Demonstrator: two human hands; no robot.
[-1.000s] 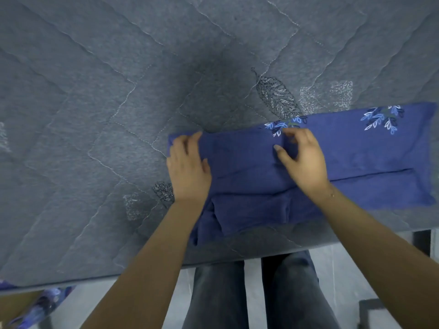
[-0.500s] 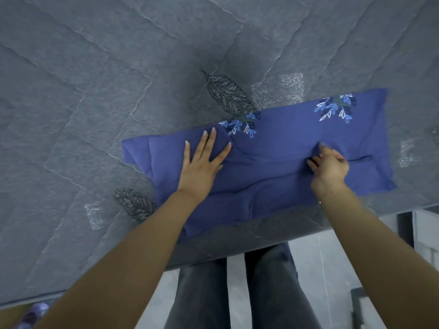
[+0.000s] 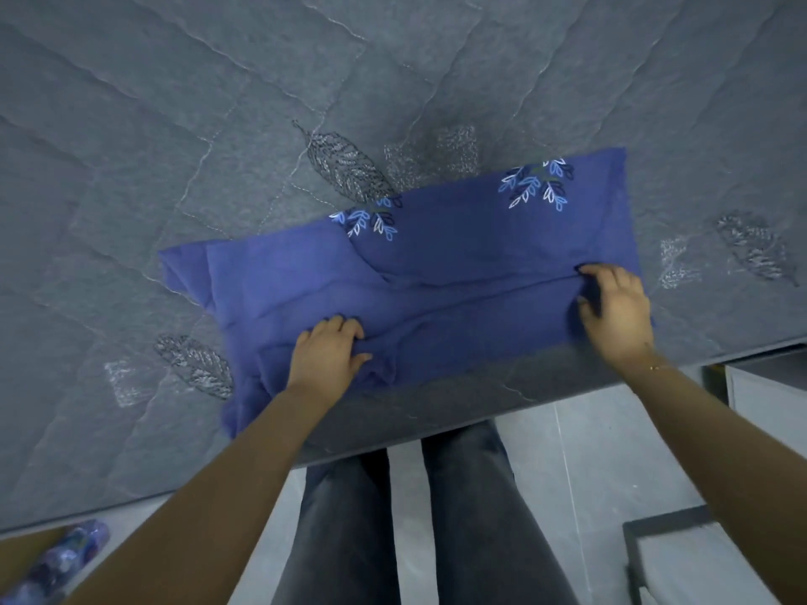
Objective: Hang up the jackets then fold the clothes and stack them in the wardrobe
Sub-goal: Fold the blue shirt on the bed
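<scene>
A person's left hand (image 3: pixel 328 352) bunches the near edge of a blue garment (image 3: pixel 458 264), fingers curled into the cloth, while the right hand (image 3: pixel 615 310) pinches its right end. The garment lies in a long band on a grey quilted bed (image 3: pixel 218 146), close to the near edge, with leaf prints along its far side. A tidy fold likely needs both grips lifting together, edges matched, and wrinkles smoothed flat.

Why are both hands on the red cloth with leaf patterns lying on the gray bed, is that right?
Not quite: the cloth is blue, not red, as the head view shows. Both the left hand and the right hand are on it, and it lies on the gray bed.
</scene>
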